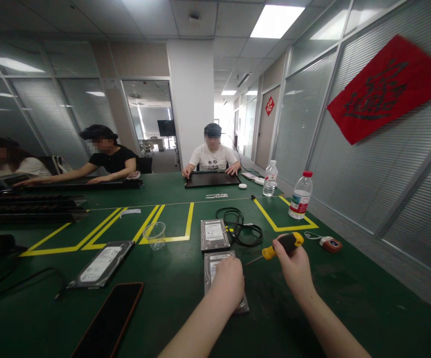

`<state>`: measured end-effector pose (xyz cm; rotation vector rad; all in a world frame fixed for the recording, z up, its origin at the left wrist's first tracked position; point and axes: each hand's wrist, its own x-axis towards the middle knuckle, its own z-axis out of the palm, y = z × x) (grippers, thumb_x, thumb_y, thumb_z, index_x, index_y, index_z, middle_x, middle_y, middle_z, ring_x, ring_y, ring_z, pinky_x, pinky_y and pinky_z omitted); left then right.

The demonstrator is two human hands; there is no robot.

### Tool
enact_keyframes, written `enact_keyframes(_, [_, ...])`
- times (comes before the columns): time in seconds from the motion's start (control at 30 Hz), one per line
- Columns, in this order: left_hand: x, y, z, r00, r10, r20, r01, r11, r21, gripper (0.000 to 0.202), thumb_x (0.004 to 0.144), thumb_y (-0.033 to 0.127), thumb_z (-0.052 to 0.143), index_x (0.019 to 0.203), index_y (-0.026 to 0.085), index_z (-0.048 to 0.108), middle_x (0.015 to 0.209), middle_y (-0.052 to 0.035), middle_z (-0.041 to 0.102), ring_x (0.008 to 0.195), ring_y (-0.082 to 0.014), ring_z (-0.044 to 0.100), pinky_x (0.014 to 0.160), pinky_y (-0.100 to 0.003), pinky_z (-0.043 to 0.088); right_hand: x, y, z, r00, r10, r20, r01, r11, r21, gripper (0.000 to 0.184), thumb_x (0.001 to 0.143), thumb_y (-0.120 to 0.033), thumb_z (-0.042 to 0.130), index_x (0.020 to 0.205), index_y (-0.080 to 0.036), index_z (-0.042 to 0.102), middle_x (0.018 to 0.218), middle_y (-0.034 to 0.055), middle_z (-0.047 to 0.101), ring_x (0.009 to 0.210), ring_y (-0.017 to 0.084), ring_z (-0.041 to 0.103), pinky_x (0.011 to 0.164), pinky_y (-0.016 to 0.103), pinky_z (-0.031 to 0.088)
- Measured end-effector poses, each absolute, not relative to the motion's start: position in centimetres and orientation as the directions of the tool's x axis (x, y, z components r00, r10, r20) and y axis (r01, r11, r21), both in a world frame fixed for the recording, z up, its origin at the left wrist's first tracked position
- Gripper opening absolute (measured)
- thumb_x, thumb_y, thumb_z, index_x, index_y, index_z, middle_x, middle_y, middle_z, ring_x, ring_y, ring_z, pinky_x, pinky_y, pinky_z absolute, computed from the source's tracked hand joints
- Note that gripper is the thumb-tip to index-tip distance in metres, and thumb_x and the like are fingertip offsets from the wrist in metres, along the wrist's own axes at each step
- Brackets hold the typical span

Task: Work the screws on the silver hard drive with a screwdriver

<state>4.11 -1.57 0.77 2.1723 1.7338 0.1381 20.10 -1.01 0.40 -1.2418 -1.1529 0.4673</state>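
My right hand (295, 266) is closed around a yellow and black screwdriver (269, 252). Its shaft points left and slightly down, with the tip close to my left hand (230, 278). That hand is curled over the nearer hard drive (239, 305), fingers bunched together; what they hold, if anything, is hidden behind the hand. Directly beyond this drive lies a second hard drive (214, 235), label up. A third hard drive (103, 266) rests farther left, set at a slant.
A black cable (239, 233) coils beyond the screwdriver. Left stand a clear plastic cup (156, 236) and a phone (109, 323). Right are a tape measure (330, 244) and two water bottles (300, 196). A person (212, 156) sits opposite at a black panel (212, 179); two others sit left.
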Motion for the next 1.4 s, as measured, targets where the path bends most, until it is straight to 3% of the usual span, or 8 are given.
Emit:
enact_keyframes(0.3, [3.3,-1.4,0.3,0.232,0.965,-0.126,0.897,-0.162,0.412,0.018,0.080,0.020,0.060,0.093,0.012,0.069,0.106,-0.0135,0.066,0.101,-0.0255,0.061,0.085,-0.032,0.045,19.7,-1.1,0.3,0.337,0.827,0.450,0.263,0.377,-0.888,0.039,0.068,-0.056,0.069,0.070,-0.018,0.059,0.063,0.0026,0.059,0.060,0.020,0.058,0.056,0.030,0.050])
enact_keyframes(0.6, [3.5,-1.5,0.2,0.227,0.967,-0.111,0.899,-0.165,0.406,0.020,0.080,0.019,0.058,0.094,0.011,0.068,0.108,-0.0157,0.065,0.099,-0.0263,0.062,0.084,-0.033,0.046,19.2,-1.3,0.2,0.245,0.861,0.446,0.281,0.377,-0.883,0.040,0.067,-0.056,0.070,0.071,-0.018,0.058,0.061,0.0035,0.061,0.058,0.020,0.059,0.054,0.030,0.050])
enact_keyframes(0.9, [2.9,-1.3,0.6,0.277,0.954,-0.113,0.884,-0.207,0.419,0.015,0.081,0.017,0.054,0.088,0.014,0.067,0.096,-0.0108,0.067,0.094,-0.0228,0.063,0.081,-0.028,0.045,19.5,-1.2,0.2,0.312,0.830,0.462,0.279,0.384,-0.880,0.039,0.068,-0.056,0.069,0.072,-0.019,0.058,0.063,0.0031,0.061,0.061,0.020,0.059,0.056,0.029,0.051])
enact_keyframes(1.2, [3.0,-1.3,0.6,0.270,0.958,-0.096,0.888,-0.209,0.410,0.019,0.080,0.011,0.051,0.090,0.012,0.067,0.097,-0.0126,0.068,0.096,-0.0224,0.062,0.082,-0.028,0.045,19.5,-1.2,0.1,0.287,0.842,0.457,0.290,0.378,-0.879,0.037,0.070,-0.053,0.068,0.072,-0.018,0.059,0.063,0.0039,0.061,0.061,0.020,0.060,0.056,0.030,0.051])
enact_keyframes(1.4, [2.7,-0.9,-0.4,0.269,0.961,-0.058,0.877,-0.219,0.427,0.014,0.080,0.017,0.058,0.089,0.015,0.068,0.099,-0.0100,0.068,0.097,-0.0217,0.062,0.082,-0.028,0.045,19.4,-1.2,-0.2,0.265,0.845,0.464,0.288,0.390,-0.875,0.039,0.070,-0.055,0.069,0.072,-0.018,0.058,0.062,0.0039,0.062,0.059,0.020,0.060,0.055,0.029,0.051])
